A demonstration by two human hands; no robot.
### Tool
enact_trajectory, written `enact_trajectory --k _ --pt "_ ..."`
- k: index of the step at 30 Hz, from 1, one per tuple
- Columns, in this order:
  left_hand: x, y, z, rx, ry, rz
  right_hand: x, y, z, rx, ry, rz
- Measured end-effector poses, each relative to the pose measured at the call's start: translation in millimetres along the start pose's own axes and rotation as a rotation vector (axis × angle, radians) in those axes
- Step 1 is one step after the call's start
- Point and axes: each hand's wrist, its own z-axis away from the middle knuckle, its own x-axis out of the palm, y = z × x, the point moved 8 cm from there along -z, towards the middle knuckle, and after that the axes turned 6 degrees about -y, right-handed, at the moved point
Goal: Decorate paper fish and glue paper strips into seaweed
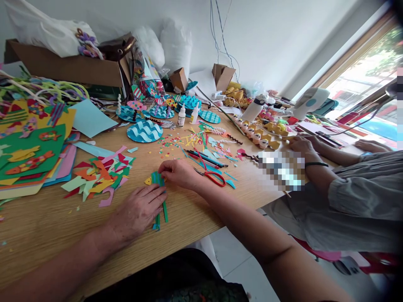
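- Head view: so there's a little paper fish (156, 179), teal with stripes and a yellow head, lying flat on the wooden table (47, 226) close to its near edge.
- The left hand (138, 212) lies palm down on the table, fingers spread and flat. Its fingertips are on the teal strips (164, 209) that trail from the fish toward the near edge. Nothing pinched there, just pressing down.
- The right hand (179, 173) comes in from the right side and has its fingertips closed on the top right edge of the fish. The fish sits between the two hands, touching both.
- Red-handled scissors (211, 176) lie just beside the right hand, with a few pens (206, 158) behind them.
- To the left of the fish there's a pile of paper scraps (97, 176) in orange, green and pink, and stacked coloured sheets (31, 151) by the left edge.
- Further back: a round blue wave disc (145, 131) and two small glue bottles (181, 115).
- At the right edge another person's arms (315, 163) rest on the table, well apart from the fish.
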Motion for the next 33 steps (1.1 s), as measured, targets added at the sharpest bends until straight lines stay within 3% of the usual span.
enact_trajectory --k 8,14,23,29,33 --pt "4.3 -1 2 -0.028 -0.012 0.003 -17 -11 -3 0.059 -0.035 0.063" --pt "7.2 -1 3 -0.016 -0.008 -0.003 0 -13 1 0.028 -0.149 0.021" --pt "4.0 1 3 0.003 0.006 -0.018 -26 -14 0 0.064 0.025 0.047" --pt "8.6 0 5 0.006 -0.008 -0.034 -2 -13 5 0.052 -0.126 -0.068" --pt "9.2 1 4 0.004 -0.041 -0.018 1 -5 -6 0.085 -0.118 -0.06"
